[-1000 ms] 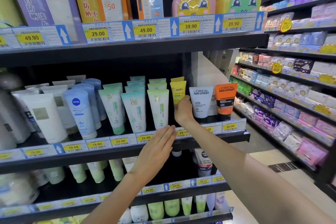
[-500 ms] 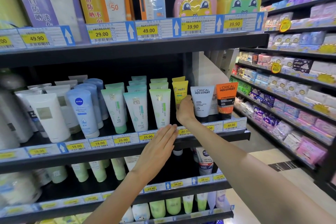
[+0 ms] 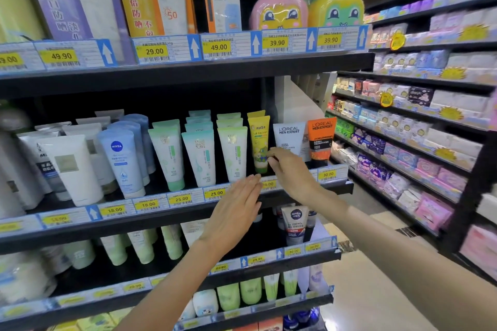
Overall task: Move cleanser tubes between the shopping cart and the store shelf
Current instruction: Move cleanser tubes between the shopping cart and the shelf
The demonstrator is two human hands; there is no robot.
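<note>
I am seeing the right hand [image 3: 291, 172] reaching up to the yellow tube [image 3: 258, 140] standing on the shelf [image 3: 161, 220], fingertips touching its lower right edge; whether they are pinching it I cannot tell. The left hand [image 3: 236, 209] is hovering flat, fingers straight together, just before the shelf's price strip [image 3: 183, 199], holding nothing.

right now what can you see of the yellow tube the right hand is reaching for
The yellow tube is a soft-looking plastic tube with a cartoon print, small dark lettering and a green cap. It stands cap down, upright, at the front of its row on the middle shelf, between a pale green tube and a white tube. Another yellow one stands behind it. The right hand has its fingertips at the tube's lower right side; a firm grip cannot be confirmed.
</note>
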